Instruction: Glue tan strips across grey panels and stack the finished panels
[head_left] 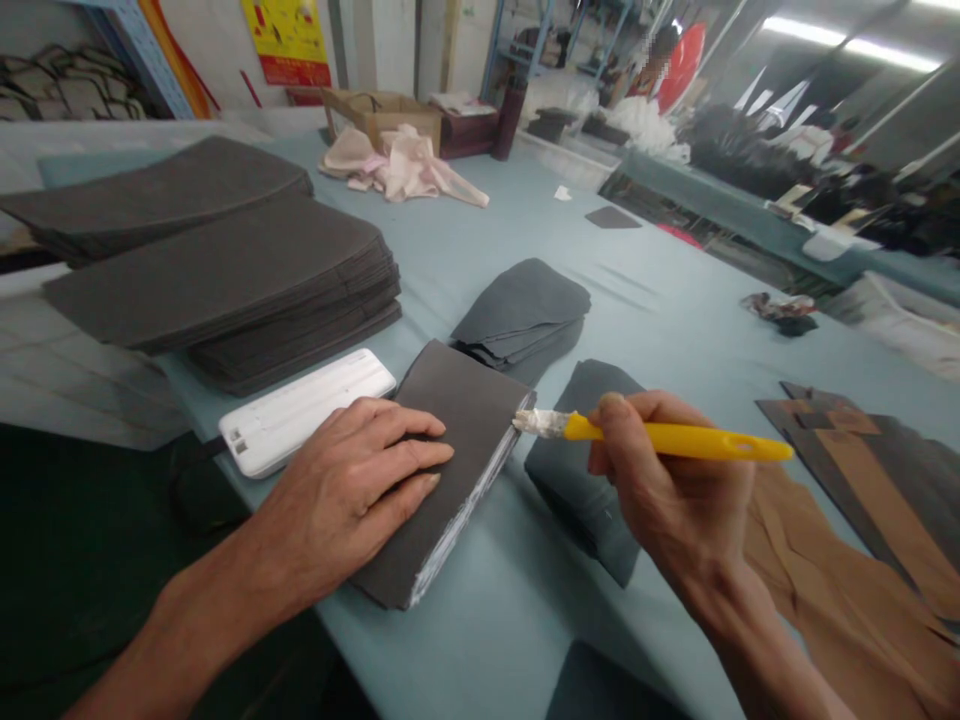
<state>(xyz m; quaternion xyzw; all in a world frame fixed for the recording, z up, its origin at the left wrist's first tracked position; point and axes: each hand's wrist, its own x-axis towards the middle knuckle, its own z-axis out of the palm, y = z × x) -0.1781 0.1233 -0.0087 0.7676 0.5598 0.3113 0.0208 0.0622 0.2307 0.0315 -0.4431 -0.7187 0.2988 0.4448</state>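
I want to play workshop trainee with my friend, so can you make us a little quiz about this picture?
1. Which hand holds the yellow brush?
2. True or false: the fingers of the left hand lie on top of the dark stack.
3. What colour are the streaks along the stack's side?
A. Red
B. White
C. Green

Key:
1. The right hand.
2. True.
3. B.
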